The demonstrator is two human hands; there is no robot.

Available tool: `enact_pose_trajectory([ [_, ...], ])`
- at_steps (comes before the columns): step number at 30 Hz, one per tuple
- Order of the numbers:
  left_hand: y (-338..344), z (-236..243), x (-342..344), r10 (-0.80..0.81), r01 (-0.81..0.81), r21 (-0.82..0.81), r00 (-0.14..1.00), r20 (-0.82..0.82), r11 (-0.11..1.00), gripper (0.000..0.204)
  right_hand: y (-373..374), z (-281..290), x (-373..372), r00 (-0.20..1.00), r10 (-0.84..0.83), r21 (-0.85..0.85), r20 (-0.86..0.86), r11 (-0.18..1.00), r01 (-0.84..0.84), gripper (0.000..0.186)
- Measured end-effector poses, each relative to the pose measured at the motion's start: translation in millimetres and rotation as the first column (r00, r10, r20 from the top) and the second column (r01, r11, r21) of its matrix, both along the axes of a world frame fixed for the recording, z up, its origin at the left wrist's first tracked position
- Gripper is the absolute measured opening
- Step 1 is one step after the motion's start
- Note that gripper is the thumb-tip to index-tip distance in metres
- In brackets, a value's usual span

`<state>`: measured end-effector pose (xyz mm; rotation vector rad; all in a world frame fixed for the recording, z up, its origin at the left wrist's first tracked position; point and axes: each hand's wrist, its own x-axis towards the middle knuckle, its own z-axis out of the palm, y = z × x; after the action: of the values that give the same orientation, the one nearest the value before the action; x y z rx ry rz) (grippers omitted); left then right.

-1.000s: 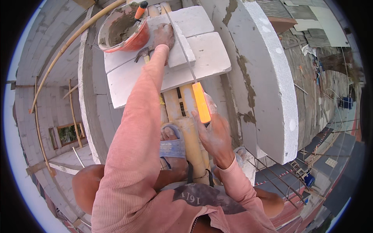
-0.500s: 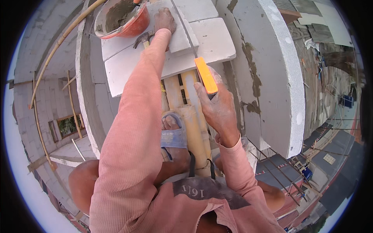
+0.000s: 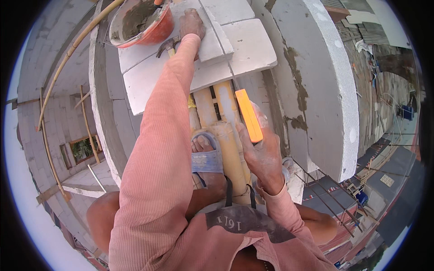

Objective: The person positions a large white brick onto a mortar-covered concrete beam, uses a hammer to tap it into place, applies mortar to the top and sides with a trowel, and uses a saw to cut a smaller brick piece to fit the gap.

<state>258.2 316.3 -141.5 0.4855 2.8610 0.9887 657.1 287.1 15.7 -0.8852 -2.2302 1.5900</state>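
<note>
Block, bucket, hammer on slabs

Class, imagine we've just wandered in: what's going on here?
A person's right hand grips an orange-handled saw, its thin blade running along a small white block near its right side. The left hand rests on that block, which lies on larger white slabs. A hammer lies by the left wrist, and a red bucket holding grey paste stands further left. The block has not come apart visibly.
</note>
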Motion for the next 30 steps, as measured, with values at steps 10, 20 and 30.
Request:
enact_pose_trajectory([
  [10,9.5,9.3,7.0,-0.126,0.128,0.253,0.992,-0.023,0.959,0.049,31.8,-17.6,-68.5,0.999,-0.016,0.073,-0.047,0.997,0.019,0.048],
  [20,18.7,17.3,28.1,0.067,-0.117,0.277,0.981,0.182,0.954,0.064,39.3,-14.0,-50.6,0.998,0.062,0.079,0.002,0.995,-0.062,0.052],
  [30,-20.8,-23.1,-3.1,-0.233,-0.296,0.65,0.765,0.6,0.7,0.076,39.6,-31.4,-63.4,0.99,0.03,0.055,-0.141,0.998,-0.022,0.053],
])
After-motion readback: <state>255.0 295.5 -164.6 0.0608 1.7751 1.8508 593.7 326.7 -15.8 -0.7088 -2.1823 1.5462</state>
